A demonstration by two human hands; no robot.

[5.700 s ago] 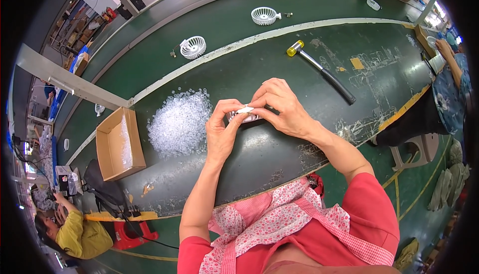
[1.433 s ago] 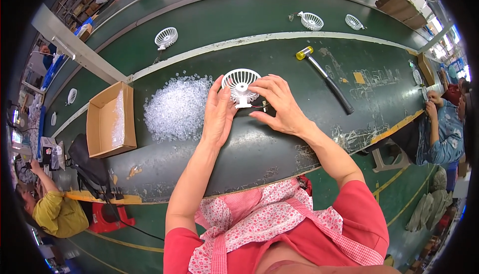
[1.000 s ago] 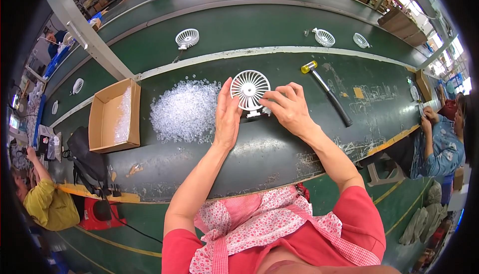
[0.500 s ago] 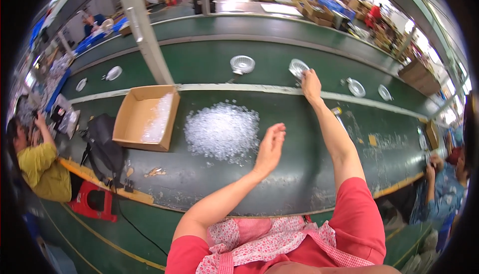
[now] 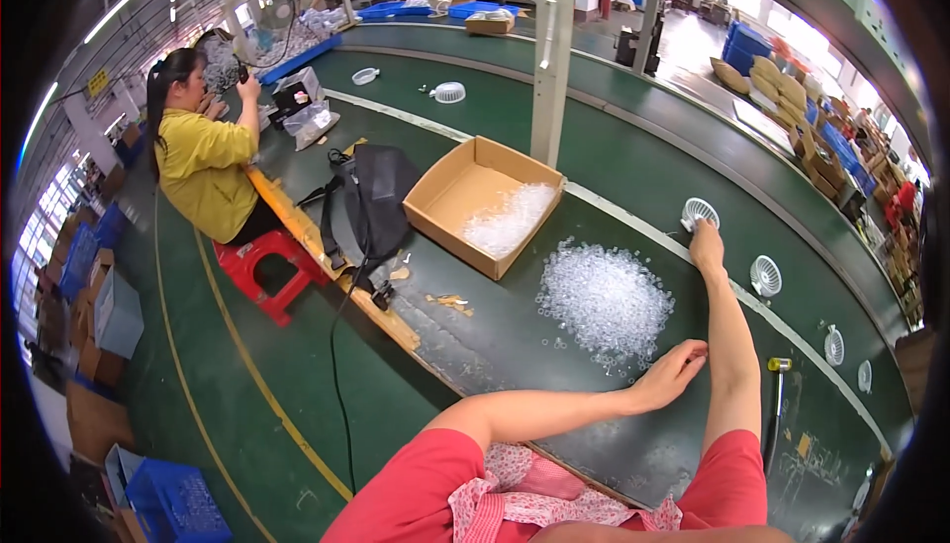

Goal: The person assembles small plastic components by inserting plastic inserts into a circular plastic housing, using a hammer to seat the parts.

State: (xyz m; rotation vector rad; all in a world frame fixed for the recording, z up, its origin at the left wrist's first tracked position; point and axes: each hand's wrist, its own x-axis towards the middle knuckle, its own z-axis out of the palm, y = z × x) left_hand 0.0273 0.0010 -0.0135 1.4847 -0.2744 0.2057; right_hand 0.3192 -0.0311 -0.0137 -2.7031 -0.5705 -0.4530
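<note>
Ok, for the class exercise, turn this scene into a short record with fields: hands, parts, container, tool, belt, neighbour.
Right hand: the right hand is at the near edge of a white fan cage; gripping or only touching, unclear
Left hand: the left hand appears empty, beside the pile
Parts: pile of small clear pieces on the dark bench
Container: open cardboard box, some clear pieces inside
Tool: yellow-headed hammer, right of the right forearm
Belt: green belt with more white cages
Neighbour: co-worker in yellow, seated
</note>
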